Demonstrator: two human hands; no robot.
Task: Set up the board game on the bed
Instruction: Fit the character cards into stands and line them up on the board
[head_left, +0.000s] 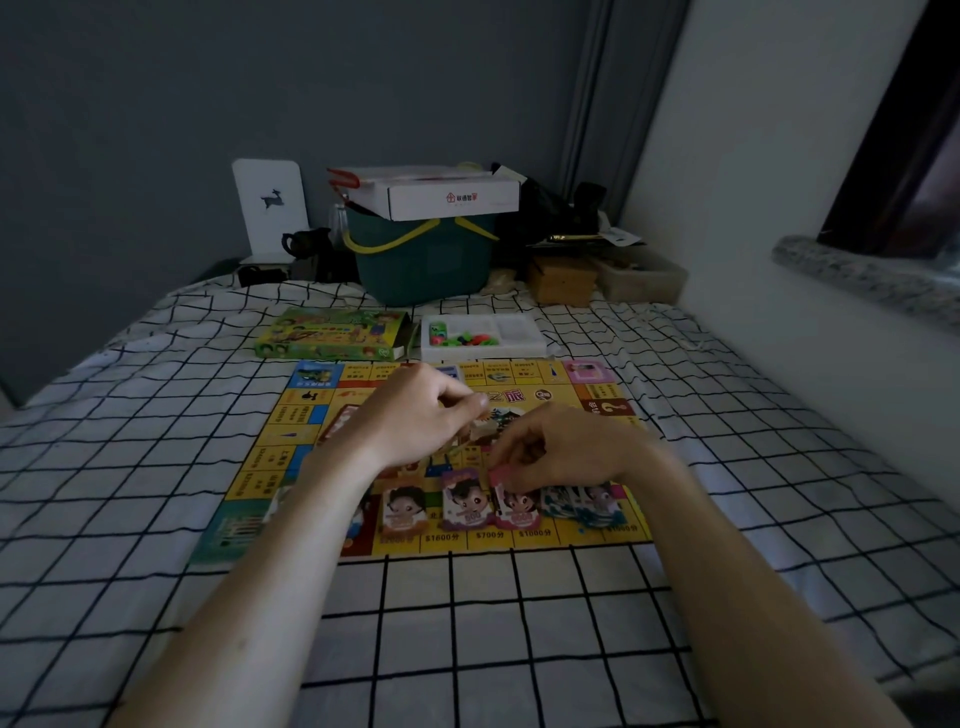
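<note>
Over a bed (156, 467) spread with a black-and-white checked sheet, two bare forearms reach forward from the lower edge of view, meeting above a yellow game board (291, 421) laid flat on the sheet. Right hand (558, 449), wrist bent and knuckles up, pinches the top of a pink character card (514, 506) at the end of a row of cards along the board's near edge. Left hand (415, 415) hovers just beyond, fingers curled, thumb and forefinger pinched on something small that cannot be made out. Behind the board lie a green game box (332, 332) and a white tray (519, 332) of coloured pieces. Farther back stands a green basket (423, 260) under a white carton (447, 195).
</note>
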